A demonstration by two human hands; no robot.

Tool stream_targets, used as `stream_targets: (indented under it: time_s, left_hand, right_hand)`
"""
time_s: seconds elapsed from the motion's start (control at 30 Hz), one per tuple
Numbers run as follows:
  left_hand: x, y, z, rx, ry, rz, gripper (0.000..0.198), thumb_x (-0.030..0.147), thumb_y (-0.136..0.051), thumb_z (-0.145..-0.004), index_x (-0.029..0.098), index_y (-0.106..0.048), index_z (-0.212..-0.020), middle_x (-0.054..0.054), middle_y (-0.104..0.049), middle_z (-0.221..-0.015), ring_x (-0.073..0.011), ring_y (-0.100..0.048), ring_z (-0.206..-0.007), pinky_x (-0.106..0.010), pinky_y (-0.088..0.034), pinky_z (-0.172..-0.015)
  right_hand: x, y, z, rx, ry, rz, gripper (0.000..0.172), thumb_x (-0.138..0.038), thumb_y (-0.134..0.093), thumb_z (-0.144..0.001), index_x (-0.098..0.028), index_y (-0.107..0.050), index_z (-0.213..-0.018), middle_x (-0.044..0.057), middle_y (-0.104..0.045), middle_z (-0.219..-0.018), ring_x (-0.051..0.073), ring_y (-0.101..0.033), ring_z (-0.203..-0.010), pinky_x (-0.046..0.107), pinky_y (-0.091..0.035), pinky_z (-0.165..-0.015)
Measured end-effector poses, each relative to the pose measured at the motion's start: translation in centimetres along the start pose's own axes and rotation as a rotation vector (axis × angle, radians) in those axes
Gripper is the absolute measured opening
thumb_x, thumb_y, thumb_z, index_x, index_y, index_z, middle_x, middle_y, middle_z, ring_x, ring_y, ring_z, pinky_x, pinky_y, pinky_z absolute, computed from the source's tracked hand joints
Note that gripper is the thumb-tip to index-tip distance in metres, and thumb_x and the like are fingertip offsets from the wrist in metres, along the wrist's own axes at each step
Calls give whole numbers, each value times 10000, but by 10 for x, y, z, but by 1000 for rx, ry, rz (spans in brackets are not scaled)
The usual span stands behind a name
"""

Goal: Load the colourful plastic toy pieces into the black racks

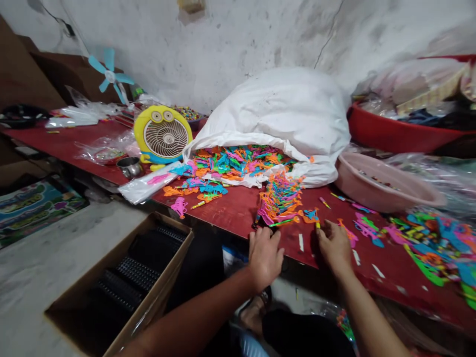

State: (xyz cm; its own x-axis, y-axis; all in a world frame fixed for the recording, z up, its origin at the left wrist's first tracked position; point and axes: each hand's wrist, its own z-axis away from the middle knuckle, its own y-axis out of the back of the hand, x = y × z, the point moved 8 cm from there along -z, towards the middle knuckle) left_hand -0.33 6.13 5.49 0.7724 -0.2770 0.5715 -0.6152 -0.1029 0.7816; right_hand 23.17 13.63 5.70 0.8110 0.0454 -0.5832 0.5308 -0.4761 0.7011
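My left hand (265,257) rests at the table's front edge with its fingers apart. Just beyond its fingertips is a neat stack of colourful flat plastic pieces (280,201), orange, pink, green and blue, with a small black part (256,222) at its near left corner. My right hand (335,247) is to the right, thumb and fingers drawn together at a small yellow stick (318,225). Beside that stick lies an orange and blue plastic piece (310,215). More loose pieces (368,228) are scattered right of this hand.
Behind the stack, a big white sack (282,109) spills plastic pieces. A pink basin (386,183) and a red tub (394,134) stand right. Left are a yellow fan (166,134), a metal cup (130,167) and, below the table, a cardboard box (173,272) holding black trays.
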Motion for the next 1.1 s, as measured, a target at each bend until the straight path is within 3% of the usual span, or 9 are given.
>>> stream_targets:
  time_s: [0.17, 0.33, 0.4, 0.53, 0.63, 0.7, 0.77, 0.93, 1.1]
  left_hand:
    - [39, -18, 6, -29, -111, 92, 407, 259, -560, -872, 216, -567, -1277, -111, -563, -1304, -323, -472, -1158, -499, -387, -953]
    - [38, -27, 4, -34, -177, 145, 367, 242, -594, -854, 233, -613, -1220, -95, -586, -1311, -315, -510, -1127, -493, -414, -912]
    - [29, -22, 5, 67, -204, 223, 284, 232, -590, -867, 236, -646, -1146, -81, -634, -1221, -279, -543, -1082, -458, -430, -897]
    - [-5, 2, 5, 431, -103, 374, 131, 212, -608, -857, 186, -620, -985, -86, -629, -1015, -233, -571, -988, -411, -463, -889]
    - [-27, 12, -6, 554, -2, 410, 474, 233, -694, -799, 153, -507, -1227, -145, -546, -1224, -269, -535, -1145, -452, -451, -991]
    - [-35, 7, -22, 483, 21, 451, 722, 261, -739, -769, 154, -381, -1386, -171, -476, -1357, -282, -508, -1226, -466, -433, -1043]
    - [-40, -1, -38, 354, 10, 517, 808, 283, -745, -769, 169, -319, -1446, -170, -465, -1400, -278, -522, -1238, -457, -438, -1053]
    - [-36, -5, -51, 158, -103, 504, 578, 324, -698, -820, 181, -477, -1334, -137, -566, -1329, -277, -533, -1250, -469, -407, -1083]
    - [-42, 3, -49, 61, -34, 526, 684, 471, -803, -700, 182, -521, -1252, -117, -633, -1194, -282, -613, -1110, -452, -491, -976]
  right_hand:
    - [-13, 6, 25, 4, 75, -23, 456, -401, -485, -818, -121, -632, -1147, 140, -619, -1029, 262, -570, -966, 426, -458, -881]
    - [-29, 10, 49, 5, 98, -179, 403, -408, -501, -871, -176, -625, -1176, 113, -641, -1080, 245, -577, -1000, 428, -461, -900]
    - [-33, 8, 54, 6, 101, -233, 392, -417, -512, -882, -196, -630, -1184, 108, -650, -1105, 247, -574, -1034, 437, -453, -926]
    - [-39, -5, 55, -22, 78, -397, 390, -439, -549, -880, -219, -638, -1191, 106, -641, -1162, 237, -585, -1089, 421, -451, -968]
    - [-43, -14, 51, -41, 56, -485, 380, -454, -598, -848, -202, -664, -1125, 111, -651, -1148, 242, -599, -1077, 420, -458, -965]
    - [-42, -19, 48, -46, 19, -545, 395, -463, -621, -826, -193, -667, -1111, 115, -663, -1142, 247, -610, -1065, 425, -461, -963]
    - [-40, -24, 44, -74, -37, -620, 446, -472, -640, -805, -194, -653, -1153, 117, -669, -1175, 253, -614, -1086, 437, -452, -981]
    - [-44, -36, 41, -176, -84, -783, 461, -457, -664, -779, -196, -639, -1159, 97, -683, -1160, 239, -632, -1040, 403, -484, -921]
    - [-69, -35, 47, -76, -23, -716, 332, -392, -669, -796, -190, -633, -1056, 50, -644, -923, 185, -615, -819, 327, -516, -746]
